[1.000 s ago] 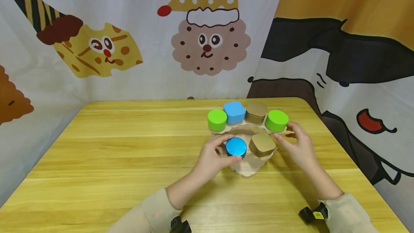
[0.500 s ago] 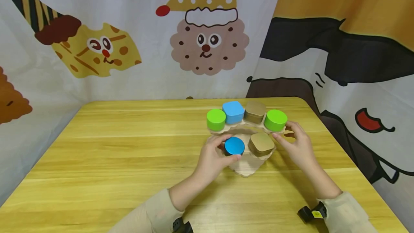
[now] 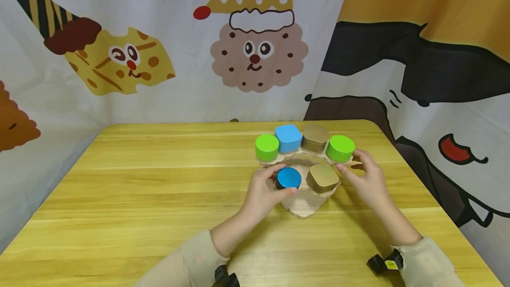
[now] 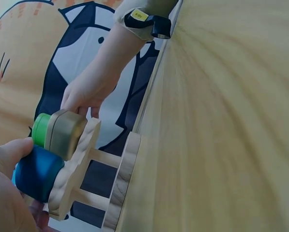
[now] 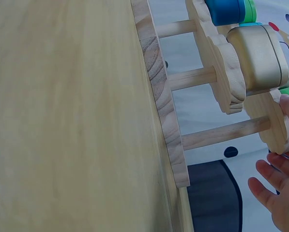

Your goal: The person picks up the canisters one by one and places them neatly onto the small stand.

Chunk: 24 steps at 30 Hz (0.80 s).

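A tiered wooden stand with scalloped shelves carries several small tins. My left hand pinches a dark blue round tin between thumb and fingers, at the left of the lower shelf. In the left wrist view this blue tin is against the shelf; whether it bears on it, I cannot tell. Beside it sits a gold rounded-square tin. My right hand grips the right end of the upper shelf, close to a green round tin. In the right wrist view its thumb touches the shelf edge.
On the upper shelf also stand another green tin, a light blue rounded-square tin and a darker gold tin. The stand is on a wooden table. Behind the table hangs a cartoon-printed curtain.
My left hand has shifted slightly away from me and to the left with the dark blue tin. The right hand and the stand stay about where they were.
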Tool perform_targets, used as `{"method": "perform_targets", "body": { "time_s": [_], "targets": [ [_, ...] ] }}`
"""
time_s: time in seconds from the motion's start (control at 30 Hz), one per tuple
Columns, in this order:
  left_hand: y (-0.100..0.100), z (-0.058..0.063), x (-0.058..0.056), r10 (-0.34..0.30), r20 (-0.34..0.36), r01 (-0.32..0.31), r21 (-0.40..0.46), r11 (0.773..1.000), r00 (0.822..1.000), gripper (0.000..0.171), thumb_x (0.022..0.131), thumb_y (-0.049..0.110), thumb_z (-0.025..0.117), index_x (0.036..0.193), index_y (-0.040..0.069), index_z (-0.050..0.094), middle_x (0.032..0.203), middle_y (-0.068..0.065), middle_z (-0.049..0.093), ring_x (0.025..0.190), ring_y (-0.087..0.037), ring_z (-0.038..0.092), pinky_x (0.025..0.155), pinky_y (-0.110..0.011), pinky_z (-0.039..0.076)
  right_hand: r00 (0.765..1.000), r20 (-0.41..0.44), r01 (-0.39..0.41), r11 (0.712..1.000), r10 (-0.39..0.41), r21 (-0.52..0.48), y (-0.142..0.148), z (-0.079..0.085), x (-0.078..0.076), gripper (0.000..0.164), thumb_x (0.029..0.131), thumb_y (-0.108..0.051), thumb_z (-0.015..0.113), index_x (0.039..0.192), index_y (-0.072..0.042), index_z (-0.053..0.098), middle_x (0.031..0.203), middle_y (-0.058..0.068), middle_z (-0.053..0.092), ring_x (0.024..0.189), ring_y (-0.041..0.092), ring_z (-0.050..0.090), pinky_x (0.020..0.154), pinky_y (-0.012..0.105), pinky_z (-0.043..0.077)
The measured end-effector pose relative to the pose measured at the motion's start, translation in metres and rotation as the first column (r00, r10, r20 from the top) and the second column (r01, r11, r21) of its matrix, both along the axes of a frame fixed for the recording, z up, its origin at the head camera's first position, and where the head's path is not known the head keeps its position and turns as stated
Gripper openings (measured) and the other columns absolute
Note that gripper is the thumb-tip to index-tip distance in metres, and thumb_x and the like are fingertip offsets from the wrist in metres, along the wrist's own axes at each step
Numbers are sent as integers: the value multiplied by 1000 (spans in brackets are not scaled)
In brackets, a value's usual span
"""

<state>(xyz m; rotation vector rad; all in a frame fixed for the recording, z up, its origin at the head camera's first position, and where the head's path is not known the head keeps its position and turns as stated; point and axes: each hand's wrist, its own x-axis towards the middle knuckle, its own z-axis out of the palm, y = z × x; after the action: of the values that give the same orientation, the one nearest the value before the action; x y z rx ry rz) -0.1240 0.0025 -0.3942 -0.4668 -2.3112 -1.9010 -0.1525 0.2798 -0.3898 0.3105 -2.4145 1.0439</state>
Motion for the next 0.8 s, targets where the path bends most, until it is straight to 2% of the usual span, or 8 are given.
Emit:
{"method": "perform_targets", "body": {
  "time_s": [0.2, 0.4, 0.6, 0.8],
  "targets": [
    [3, 0, -1, 17, -12, -17, -11, 1000, 1000, 58, 71, 16, 86, 125, 10, 63, 123, -7, 57, 114, -25, 47, 97, -48, 35, 1000, 1, 0, 1000, 0, -1, 0, 0, 0, 43, 85, -13, 75, 121, 2, 57, 117, 12, 56, 101, 9, 47, 83, 17, 43],
    [6, 1, -2, 36, 9, -36, -47, 998, 999, 60, 72, 20, 85, 127, 13, 63, 122, -5, 58, 113, -26, 45, 92, -46, 38, 1000, 2, -1, 1000, 1, -2, 0, 0, 1, 43, 85, -13, 75, 121, 2, 57, 117, 12, 56, 101, 9, 47, 83, 18, 43],
    [8, 3, -2, 55, 32, -53, -79, 995, 998, 61, 72, 23, 86, 129, 16, 62, 123, -1, 58, 114, -24, 43, 92, -45, 36, 1000, -1, -2, 1000, 2, -3, 0, 0, 1, 43, 85, -13, 75, 121, 2, 56, 117, 12, 56, 101, 9, 47, 83, 17, 43],
    [9, 3, -3, 61, 16, -59, -105, 993, 998, 62, 74, 25, 85, 130, 15, 61, 126, -3, 58, 116, -27, 44, 94, -49, 33, 1000, -3, -3, 1000, 3, 0, 0, 0, 1, 44, 85, -13, 75, 122, 2, 56, 118, 13, 56, 101, 10, 48, 82, 15, 42]
  ]
}}
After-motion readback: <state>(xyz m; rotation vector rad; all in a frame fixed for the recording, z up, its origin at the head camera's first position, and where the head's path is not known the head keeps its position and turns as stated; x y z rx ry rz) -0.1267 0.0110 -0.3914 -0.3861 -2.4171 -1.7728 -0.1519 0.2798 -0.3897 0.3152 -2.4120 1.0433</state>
